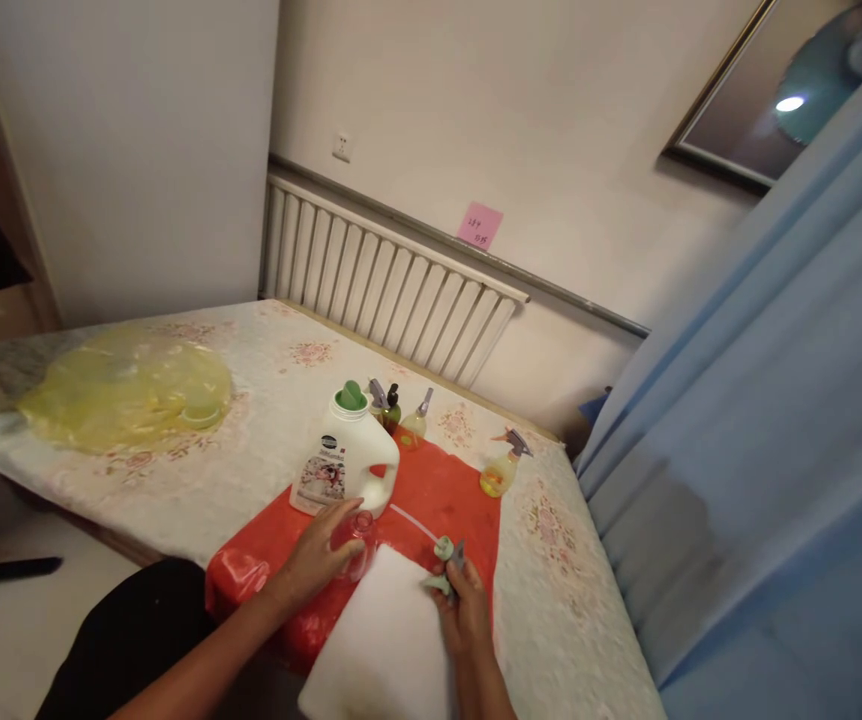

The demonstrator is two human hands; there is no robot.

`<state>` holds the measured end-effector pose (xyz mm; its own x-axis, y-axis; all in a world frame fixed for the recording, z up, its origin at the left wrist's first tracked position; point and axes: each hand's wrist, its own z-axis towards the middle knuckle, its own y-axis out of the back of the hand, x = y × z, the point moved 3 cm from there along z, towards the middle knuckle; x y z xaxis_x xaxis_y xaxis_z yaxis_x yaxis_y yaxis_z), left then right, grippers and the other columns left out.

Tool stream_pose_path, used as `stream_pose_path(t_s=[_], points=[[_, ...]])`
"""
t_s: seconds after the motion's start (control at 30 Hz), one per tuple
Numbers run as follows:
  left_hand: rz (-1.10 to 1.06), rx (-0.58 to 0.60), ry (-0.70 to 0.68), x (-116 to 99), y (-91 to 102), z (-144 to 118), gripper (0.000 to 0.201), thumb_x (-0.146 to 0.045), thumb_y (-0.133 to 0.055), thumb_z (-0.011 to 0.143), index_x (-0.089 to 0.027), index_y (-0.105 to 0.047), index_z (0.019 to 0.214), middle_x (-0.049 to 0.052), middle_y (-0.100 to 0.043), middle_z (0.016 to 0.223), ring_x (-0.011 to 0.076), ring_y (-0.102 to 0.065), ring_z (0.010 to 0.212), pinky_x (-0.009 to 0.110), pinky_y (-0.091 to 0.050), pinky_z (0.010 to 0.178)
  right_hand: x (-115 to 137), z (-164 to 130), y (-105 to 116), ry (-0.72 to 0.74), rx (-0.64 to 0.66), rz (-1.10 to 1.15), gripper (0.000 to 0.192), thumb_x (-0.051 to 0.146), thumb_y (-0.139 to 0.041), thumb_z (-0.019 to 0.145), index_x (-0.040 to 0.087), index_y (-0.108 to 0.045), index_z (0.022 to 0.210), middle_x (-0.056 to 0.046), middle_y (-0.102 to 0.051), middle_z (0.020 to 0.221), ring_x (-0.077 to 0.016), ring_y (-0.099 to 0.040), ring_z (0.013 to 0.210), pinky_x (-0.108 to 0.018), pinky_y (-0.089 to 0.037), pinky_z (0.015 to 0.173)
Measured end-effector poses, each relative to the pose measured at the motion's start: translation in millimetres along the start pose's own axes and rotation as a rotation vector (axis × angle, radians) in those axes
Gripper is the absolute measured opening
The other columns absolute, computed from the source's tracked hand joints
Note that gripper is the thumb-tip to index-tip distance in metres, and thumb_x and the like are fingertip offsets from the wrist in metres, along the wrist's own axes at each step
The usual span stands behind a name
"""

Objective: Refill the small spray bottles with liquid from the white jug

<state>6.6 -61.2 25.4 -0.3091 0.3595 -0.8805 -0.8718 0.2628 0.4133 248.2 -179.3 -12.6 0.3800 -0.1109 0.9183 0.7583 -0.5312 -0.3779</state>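
Observation:
My left hand (326, 550) is curled around a small clear bottle (362, 540) whose neck has no cap on it. In my right hand (465, 605) is a grey and pale green trigger spray head (452, 570). Its thin dip tube (416, 523) sticks out up and to the left, towards the bottle but apart from it. Just behind the bottle stands a large white detergent jug (345, 450) with a green cap (351, 394). Under my hands lie a white board (382, 640) and a red plastic sheet (446, 475).
Behind the jug stand several bottles, among them a pale yellow spray bottle (414, 425). Another spray bottle (502, 470) stands to the right. A yellow plastic bag (131, 390) lies at the left of the flowered tablecloth (251, 350). A blue curtain (761, 400) hangs at the right.

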Motion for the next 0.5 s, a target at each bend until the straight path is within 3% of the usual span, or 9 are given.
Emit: stream_pose_path(t_s=[0.17, 0.27, 0.37, 0.5], points=[[-0.012, 0.008, -0.045, -3, -0.9, 0, 0.034, -0.027, -0.058, 0.080, -0.021, -0.067, 0.112, 0.009, -0.068, 0.128, 0.0276, -0.059, 0.123, 0.043, -0.042, 0.111, 35, 6, -13, 0.073, 0.026, -0.122, 0.039, 0.048, -0.084, 0.064, 0.019, -0.068, 0.084, 0.002, -0.064, 0.068, -0.0149, -0.060, 0.059, -0.025, -0.049, 0.053], [-0.018, -0.002, -0.053, -3, -1.7, -1, 0.033, -0.027, -0.058, 0.080, -0.021, -0.067, 0.112, 0.009, -0.068, 0.127, 0.0281, -0.058, 0.123, 0.043, -0.042, 0.110, 64, 11, -29, 0.163, 0.063, -0.238, 0.038, 0.047, -0.081, 0.067, 0.020, -0.069, 0.090, 0.003, -0.064, 0.068, -0.0142, -0.057, 0.059, -0.024, -0.046, 0.055], [-0.024, -0.006, -0.054, -1, -2.5, -2, 0.035, -0.028, -0.058, 0.081, -0.020, -0.066, 0.114, 0.010, -0.067, 0.128, 0.0284, -0.057, 0.124, 0.042, -0.042, 0.110, 92, 13, -48, 0.261, 0.125, -0.400, 0.032, 0.039, -0.078, 0.068, 0.018, -0.070, 0.092, 0.000, -0.068, 0.078, -0.0170, -0.060, 0.071, -0.026, -0.047, 0.065], [-0.036, -0.006, -0.056, 1, -3.9, -2, 0.037, -0.026, -0.059, 0.080, -0.020, -0.065, 0.116, 0.010, -0.067, 0.127, 0.0280, -0.058, 0.123, 0.041, -0.043, 0.109, 121, 9, -68, 0.364, 0.207, -0.630, 0.022, 0.030, -0.072, 0.071, 0.018, -0.070, 0.089, 0.001, -0.066, 0.075, -0.0176, -0.057, 0.070, -0.026, -0.044, 0.065]])
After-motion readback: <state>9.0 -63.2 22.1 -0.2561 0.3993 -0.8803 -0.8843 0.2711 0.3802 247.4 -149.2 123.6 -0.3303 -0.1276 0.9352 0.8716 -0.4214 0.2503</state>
